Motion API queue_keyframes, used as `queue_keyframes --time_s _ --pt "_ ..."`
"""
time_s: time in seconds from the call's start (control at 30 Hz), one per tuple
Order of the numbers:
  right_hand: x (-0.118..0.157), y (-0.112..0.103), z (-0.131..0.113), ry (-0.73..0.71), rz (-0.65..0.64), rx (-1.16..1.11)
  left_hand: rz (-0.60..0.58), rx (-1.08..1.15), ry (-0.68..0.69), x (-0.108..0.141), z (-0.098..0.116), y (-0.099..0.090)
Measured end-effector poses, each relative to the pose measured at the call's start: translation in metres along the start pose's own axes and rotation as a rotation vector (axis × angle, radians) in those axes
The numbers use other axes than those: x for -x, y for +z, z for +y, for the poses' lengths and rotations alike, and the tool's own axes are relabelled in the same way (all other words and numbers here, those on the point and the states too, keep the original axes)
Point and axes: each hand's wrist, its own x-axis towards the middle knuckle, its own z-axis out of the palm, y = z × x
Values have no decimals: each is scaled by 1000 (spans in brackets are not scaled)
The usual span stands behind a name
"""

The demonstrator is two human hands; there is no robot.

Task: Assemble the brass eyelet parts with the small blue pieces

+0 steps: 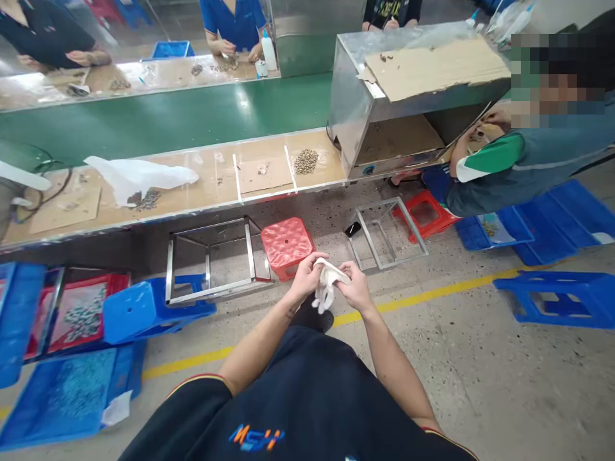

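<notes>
Using the red stool (287, 240) mid-view as reference. Far left of it: blue bin (13, 320), cut off by frame edge, contents unclear. Next, red tray (115, 288), part hidden behind a metal bar; teal and white small pieces in it, too blurred to identify. Below that, large blue tray (29, 416) with a spread of light-blue bits, white scrap on its rim. Blue stool (132, 310) closer in, tipped over. Up-left of the red stool, on the counter (206, 182): white sheet (139, 176) partly covering a dark pile (148, 200).

White glove (327, 282) is just beside the red stool, lower right, off the floor between both hands. Left hand (306, 276): fingers pinching its near-side edge. Right hand (355, 288): fingers pinching the opposite edge; some fingertips hidden by fabric.

Up-right of the red stool: brass-colored pile (306, 161) on the counter, then open-front metal box (350, 102), cardboard inside, deep interior dark. Far right: person (552, 160), cut off, handwork hard to make out; blue crate (521, 240) below, small pieces on a pale sheet inside.
</notes>
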Motion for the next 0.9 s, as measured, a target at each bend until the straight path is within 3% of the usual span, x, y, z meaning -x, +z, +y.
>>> queue_keyframes --time_s 0.13,0.2,0.3,0.4,0.5,0.63,0.8,0.9 --pt "-72 -9 0 -22 231 134 -97 12 -18 -30 5 -2" --pt "-100 -16 -8 -54 306 217 -74 -5 -18 -50 8 -1" --pt "-127 -17 -24 -134 318 319 126 -24 -15 -93 10 -3" --pt "-141 -3 -35 -230 254 385 382 -4 -25 -144 10 -13" --pt "-157 16 -37 -313 187 429 506 32 -32 -180 12 -25" --pt "-204 24 -32 -370 191 472 452 103 -23 -192 19 -34" --pt "-276 13 -26 -408 254 448 277 242 -10 -194 24 -34" --pt "-313 9 -27 -430 259 386 243 303 -16 -215 21 -32"
